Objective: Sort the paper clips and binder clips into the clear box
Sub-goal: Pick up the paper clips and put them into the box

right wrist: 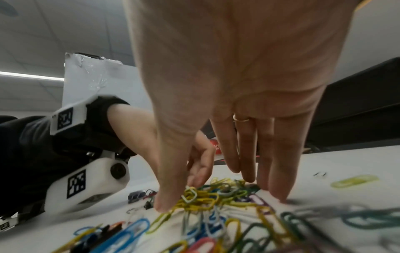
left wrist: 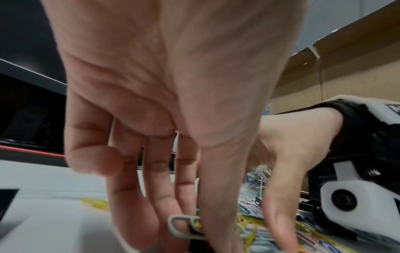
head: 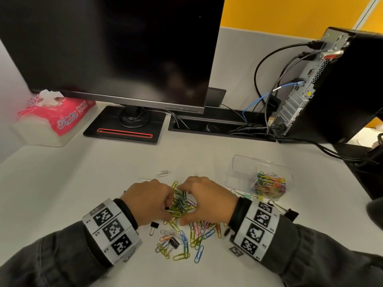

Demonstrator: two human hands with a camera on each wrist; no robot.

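White desk (head: 99, 166), bearing: a scattered heap of coloured paper clips (head: 184, 230) near the front edge, several black binder clips (head: 154, 225) among and beside them, and a clear box (head: 240, 170) to the right with paper clips in one compartment. Toward the back: a black monitor stand (head: 124, 129) with a red-outlined slot, a pink paper towel pack (head: 62, 114) at left, and an upright black computer tower (head: 310, 90) at right. Two silver paper clips (head: 163, 173) lie apart behind the heap.

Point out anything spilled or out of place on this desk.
Coloured paper clips lie scattered loose on the desk with a few black binder clips among them, outside the clear box. Its right compartment already holds paper clips; nothing looks damaged.
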